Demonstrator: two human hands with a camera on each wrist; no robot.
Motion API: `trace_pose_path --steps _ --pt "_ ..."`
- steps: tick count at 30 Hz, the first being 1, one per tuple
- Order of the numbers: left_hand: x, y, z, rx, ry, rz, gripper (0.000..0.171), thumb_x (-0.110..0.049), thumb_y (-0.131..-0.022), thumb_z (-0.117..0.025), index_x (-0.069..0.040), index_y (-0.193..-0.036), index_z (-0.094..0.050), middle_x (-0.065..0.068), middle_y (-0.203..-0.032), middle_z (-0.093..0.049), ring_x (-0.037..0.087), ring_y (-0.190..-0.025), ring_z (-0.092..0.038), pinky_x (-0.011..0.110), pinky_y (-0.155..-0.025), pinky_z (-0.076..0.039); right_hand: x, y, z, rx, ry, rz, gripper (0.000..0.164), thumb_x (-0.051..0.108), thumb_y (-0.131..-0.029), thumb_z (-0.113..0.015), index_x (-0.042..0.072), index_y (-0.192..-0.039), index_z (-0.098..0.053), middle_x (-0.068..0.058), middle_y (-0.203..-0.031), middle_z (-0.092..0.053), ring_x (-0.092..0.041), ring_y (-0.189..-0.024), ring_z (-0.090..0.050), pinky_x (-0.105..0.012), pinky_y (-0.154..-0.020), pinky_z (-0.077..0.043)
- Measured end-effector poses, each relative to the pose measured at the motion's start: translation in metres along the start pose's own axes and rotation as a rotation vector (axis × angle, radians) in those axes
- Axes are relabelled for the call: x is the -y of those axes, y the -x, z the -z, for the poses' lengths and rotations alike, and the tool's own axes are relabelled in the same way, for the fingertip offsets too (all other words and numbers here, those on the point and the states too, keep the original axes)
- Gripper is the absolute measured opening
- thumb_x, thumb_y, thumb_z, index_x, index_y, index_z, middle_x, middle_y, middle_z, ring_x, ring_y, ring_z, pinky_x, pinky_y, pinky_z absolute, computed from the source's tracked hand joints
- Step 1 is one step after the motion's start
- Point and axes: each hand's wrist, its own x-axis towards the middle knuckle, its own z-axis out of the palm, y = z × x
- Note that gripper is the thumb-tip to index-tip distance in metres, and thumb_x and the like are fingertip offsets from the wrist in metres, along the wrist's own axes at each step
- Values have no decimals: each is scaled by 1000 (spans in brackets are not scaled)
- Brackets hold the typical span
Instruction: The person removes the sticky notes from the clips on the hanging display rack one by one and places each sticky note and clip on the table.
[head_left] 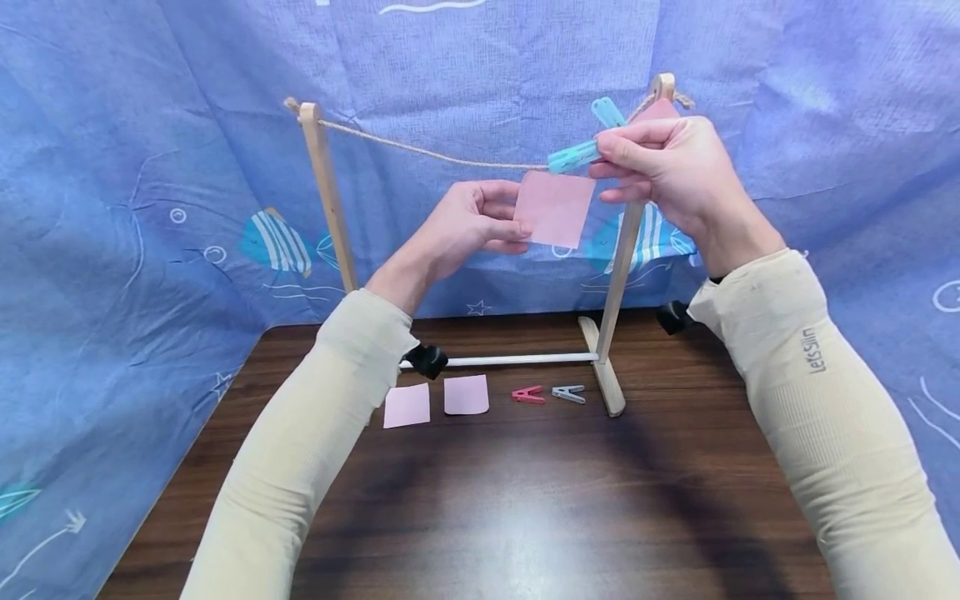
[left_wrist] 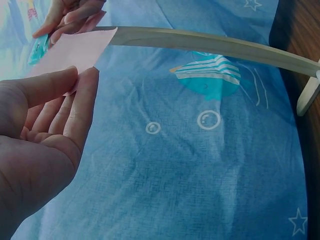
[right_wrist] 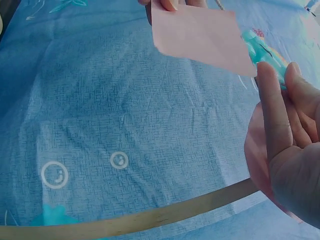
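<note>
My left hand (head_left: 465,229) pinches a pink paper square (head_left: 557,210) by its left side, thumb in front, just below a rope (head_left: 427,152). My right hand (head_left: 686,167) pinches a light-blue clothespin (head_left: 574,156) between thumb and fingers. Its tip lies at the rope and the square's top edge; whether it bites both I cannot tell. Another light-blue clothespin (head_left: 607,112) stands on the rope behind the right hand. Part of a second pink square (right_wrist: 256,145) shows behind that hand in the right wrist view.
The rope spans two wooden posts (head_left: 327,192) joined low down by a white rod (head_left: 521,360). On the dark wooden table (head_left: 600,500) lie two pink squares (head_left: 466,395), a red clothespin (head_left: 528,395) and a grey clothespin (head_left: 568,393). A blue fish-print curtain (head_left: 450,75) hangs behind.
</note>
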Motion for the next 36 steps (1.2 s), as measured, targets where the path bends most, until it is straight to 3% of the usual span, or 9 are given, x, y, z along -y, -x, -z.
trace_pose_path --steps 12,28,36 --pt "2 8 7 2 18 -7 43 12 -89 -70 1 -130 -63 24 -111 -70 35 -95 -72 50 -89 -58 -4 2 -2 -14 -135 26 15 -6 -88 -74 -12 -101 -74 -20 -93 -71 -28 -76 -76 -35 -58 -61" --pt "5 43 21 2 2 28 51 12 -88 -71 -3 -136 -59 22 -110 -72 32 -90 -73 46 -81 -61 -7 30 0 50 59 35 19 -3 -86 -79 -8 -104 -75 -16 -99 -74 -27 -82 -76 -39 -59 -61" --pt "12 65 38 11 -42 32 44 7 -91 -71 -2 -133 -60 21 -109 -72 31 -90 -73 44 -78 -62 -17 53 9 161 151 69 24 -10 -91 -69 -8 -114 -70 -18 -102 -75 -29 -83 -75 -45 -66 -61"
